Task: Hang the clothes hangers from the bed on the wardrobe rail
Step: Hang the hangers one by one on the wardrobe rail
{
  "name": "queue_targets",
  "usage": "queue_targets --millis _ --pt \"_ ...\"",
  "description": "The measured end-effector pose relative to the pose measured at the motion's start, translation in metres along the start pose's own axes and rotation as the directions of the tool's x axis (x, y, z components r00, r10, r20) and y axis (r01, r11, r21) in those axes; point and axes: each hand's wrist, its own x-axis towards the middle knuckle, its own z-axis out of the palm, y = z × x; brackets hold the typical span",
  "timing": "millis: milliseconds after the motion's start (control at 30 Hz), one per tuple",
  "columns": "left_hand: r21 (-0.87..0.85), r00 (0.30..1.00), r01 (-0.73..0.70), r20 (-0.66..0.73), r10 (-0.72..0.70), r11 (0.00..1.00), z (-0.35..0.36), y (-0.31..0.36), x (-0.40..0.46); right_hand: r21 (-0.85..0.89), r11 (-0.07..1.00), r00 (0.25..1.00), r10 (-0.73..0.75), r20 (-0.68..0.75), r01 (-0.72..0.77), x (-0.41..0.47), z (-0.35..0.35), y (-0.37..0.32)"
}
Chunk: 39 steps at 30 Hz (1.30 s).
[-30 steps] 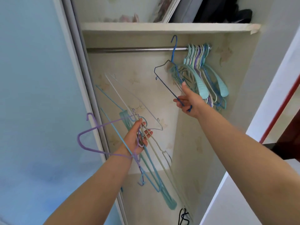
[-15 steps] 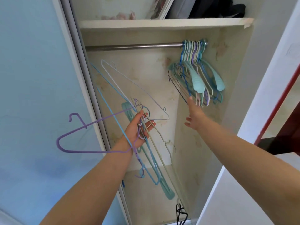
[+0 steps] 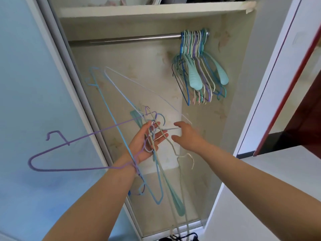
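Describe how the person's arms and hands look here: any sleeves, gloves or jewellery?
Both forearms are bare up to the frame edge, with no sleeves in view. The left hand and right hand wear no gloves, and no rings, watch or bracelets are visible. No markings show.

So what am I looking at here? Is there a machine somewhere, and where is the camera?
No machine: a person works with bare hands, and the single camera sits on their head, looking forward and down into a wardrobe. The left hand holds a tangled bunch of hangers, with a purple hanger sticking out sideways. The right hand is open and empty, reaching toward that bunch. Up on the rail, a cluster of hung hangers is packed at its right end, under a shelf.
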Motion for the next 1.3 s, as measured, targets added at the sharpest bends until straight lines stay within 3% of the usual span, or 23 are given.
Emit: queue_targets --millis 133,267,367,400,467,533,700,867,1033,1133,1300 --pt "0.046 0.989 0.078 0.119 -0.083 0.996 0.000 -0.013 -0.005 -0.201 0.971 0.988 -0.145 -0.048 0.132 0.016 -0.006 0.011" --pt "0.018 0.983 0.078 0.165 -0.080 0.997 -0.005 -0.014 -0.009 -0.328 0.944 0.998 -0.048 -0.032 0.035 0.019 -0.004 0.031" --pt "-0.042 0.997 0.000 0.077 0.003 0.999 -0.009 -0.011 -0.007 -0.085 0.995 0.982 0.032 -0.187 -0.049 0.004 0.010 0.028" --pt "-0.051 0.998 -0.049 0.033 0.050 0.998 -0.012 -0.010 -0.003 0.035 0.996 0.986 0.083 -0.144 -0.078 -0.003 0.015 0.022" --pt "-0.019 0.993 -0.115 -0.028 0.115 0.993 -0.018 -0.010 0.004 0.186 0.976 0.991 0.096 0.093 -0.112 -0.016 0.024 0.004" --pt "0.039 0.993 -0.102 -0.061 0.104 0.994 -0.023 -0.012 0.009 0.180 0.981 0.970 0.024 0.241 -0.069 -0.023 0.030 -0.012" --pt "0.214 0.998 -0.058 -0.020 0.064 0.975 -0.017 -0.023 0.009 0.119 0.992 0.968 -0.059 0.244 0.031 0.004 0.032 -0.029" --pt "0.261 0.992 -0.018 -0.113 0.049 0.965 -0.016 -0.028 0.009 0.209 0.978 0.951 -0.052 0.305 -0.013 0.023 0.030 -0.025" --pt "0.283 0.981 0.036 -0.194 0.021 0.958 -0.030 -0.025 0.014 0.200 0.980 0.973 -0.069 0.219 0.025 0.025 0.016 -0.024" --pt "0.301 0.988 0.052 -0.155 -0.005 0.952 -0.040 -0.023 0.012 0.261 0.964 0.972 -0.021 0.234 -0.042 0.028 0.002 -0.025" --pt "0.284 0.993 0.082 -0.105 -0.054 0.955 -0.045 -0.022 0.010 0.476 0.841 0.942 0.110 0.317 -0.258 0.041 -0.018 -0.020"
